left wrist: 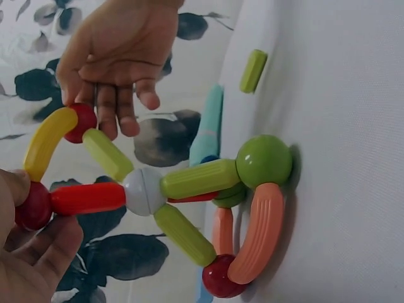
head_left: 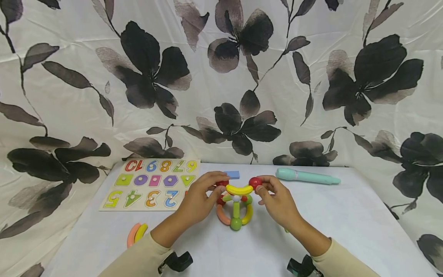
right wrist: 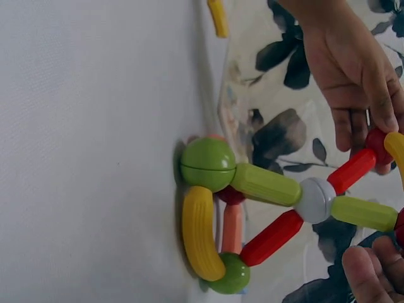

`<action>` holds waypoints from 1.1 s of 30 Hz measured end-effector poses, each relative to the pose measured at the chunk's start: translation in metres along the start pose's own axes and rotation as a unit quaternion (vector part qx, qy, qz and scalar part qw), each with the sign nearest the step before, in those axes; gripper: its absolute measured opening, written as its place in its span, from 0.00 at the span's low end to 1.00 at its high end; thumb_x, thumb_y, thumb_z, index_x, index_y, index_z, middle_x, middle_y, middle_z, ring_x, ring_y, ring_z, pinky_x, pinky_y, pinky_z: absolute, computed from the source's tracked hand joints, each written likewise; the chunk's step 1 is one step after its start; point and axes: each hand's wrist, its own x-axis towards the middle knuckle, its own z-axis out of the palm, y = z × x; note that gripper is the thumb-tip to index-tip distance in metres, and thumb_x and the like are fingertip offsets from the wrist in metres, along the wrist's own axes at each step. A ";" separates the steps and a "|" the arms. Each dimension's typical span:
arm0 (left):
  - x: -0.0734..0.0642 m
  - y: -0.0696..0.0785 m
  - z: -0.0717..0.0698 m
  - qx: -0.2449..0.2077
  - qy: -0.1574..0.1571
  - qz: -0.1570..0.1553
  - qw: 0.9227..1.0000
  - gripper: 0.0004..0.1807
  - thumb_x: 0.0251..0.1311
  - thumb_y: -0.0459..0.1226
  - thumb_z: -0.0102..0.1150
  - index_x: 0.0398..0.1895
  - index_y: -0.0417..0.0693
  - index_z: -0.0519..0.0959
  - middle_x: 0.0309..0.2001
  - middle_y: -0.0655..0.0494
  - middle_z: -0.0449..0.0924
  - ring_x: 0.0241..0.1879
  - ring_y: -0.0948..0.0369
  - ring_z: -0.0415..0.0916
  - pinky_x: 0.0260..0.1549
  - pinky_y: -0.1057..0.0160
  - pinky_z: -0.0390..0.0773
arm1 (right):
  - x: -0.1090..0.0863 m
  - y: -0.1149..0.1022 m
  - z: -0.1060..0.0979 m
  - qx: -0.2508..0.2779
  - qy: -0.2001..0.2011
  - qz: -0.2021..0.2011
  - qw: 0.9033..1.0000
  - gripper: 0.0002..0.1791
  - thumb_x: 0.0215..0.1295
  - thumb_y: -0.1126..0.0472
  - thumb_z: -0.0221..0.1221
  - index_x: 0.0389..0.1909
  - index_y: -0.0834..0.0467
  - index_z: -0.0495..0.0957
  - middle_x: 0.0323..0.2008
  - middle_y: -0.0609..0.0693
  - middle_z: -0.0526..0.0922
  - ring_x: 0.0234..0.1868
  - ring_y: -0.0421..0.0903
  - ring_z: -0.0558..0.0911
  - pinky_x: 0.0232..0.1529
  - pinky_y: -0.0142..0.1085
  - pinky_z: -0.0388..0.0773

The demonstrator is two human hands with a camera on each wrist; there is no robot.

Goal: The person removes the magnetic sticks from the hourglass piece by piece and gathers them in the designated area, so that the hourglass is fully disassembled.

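the ball-and-stick toy (head_left: 236, 209) stands up on the white table (head_left: 346, 223), in the middle, between the two hands. it looks light and hard, so the bits shouldn't bend. the balls are shiny and might slip, and the joints could pop apart if tugged. a good place to hold it is low, at the front green ball (head_left: 236, 224), or round the grey ball (left wrist: 144, 191) in the middle.

the left hand (head_left: 203, 192) pinches the left red ball (head_left: 222, 183). the right hand (head_left: 280, 202) has finger and thumb on the right red ball (head_left: 255, 182). the yellow bent stick (head_left: 239, 190) goes across between the red balls.

just behind is a blue block (head_left: 232, 175). the number board (head_left: 138, 209) is near on the left, so there's less room there. two bent sticks (head_left: 132, 235) lie by the left sleeve. a green stick (left wrist: 254, 71) lies near the right arm. the teal pen thing (head_left: 308, 176) is by the back edge. the most room is in front and to the right.
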 end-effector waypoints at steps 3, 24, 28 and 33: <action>0.000 -0.003 0.000 -0.002 0.003 -0.001 1.000 0.18 0.69 0.34 0.63 0.61 0.53 0.82 0.62 0.60 0.78 0.62 0.61 0.75 0.50 0.64 0.82 | 0.002 0.001 0.002 0.020 -0.006 -0.003 1.000 0.20 0.74 0.60 0.60 0.63 0.60 0.73 0.49 0.55 0.82 0.48 0.49 0.83 0.43 0.37 0.86; 0.001 -0.005 0.001 -0.027 -0.017 0.003 0.999 0.20 0.61 0.31 0.71 0.56 0.56 0.87 0.65 0.56 0.73 0.51 0.57 0.81 0.48 0.64 0.83 | 0.012 0.009 0.001 0.077 -0.069 -0.072 0.992 0.27 0.70 0.66 0.64 0.67 0.65 0.68 0.57 0.59 0.80 0.55 0.53 0.79 0.57 0.31 0.77; 0.002 -0.004 0.002 -0.024 -0.009 0.002 1.000 0.18 0.61 0.31 0.70 0.53 0.55 0.88 0.62 0.57 0.74 0.52 0.58 0.80 0.49 0.65 0.82 | 0.012 0.009 0.002 0.080 -0.068 -0.074 0.992 0.27 0.69 0.66 0.64 0.65 0.68 0.67 0.56 0.60 0.80 0.56 0.53 0.80 0.58 0.31 0.77; 0.003 -0.004 0.002 -0.026 -0.010 -0.002 1.000 0.16 0.61 0.32 0.69 0.53 0.54 0.88 0.62 0.58 0.74 0.52 0.59 0.81 0.49 0.67 0.82 | 0.012 0.009 0.003 0.074 -0.058 -0.067 0.993 0.26 0.69 0.68 0.64 0.63 0.67 0.65 0.54 0.61 0.80 0.56 0.53 0.81 0.58 0.33 0.77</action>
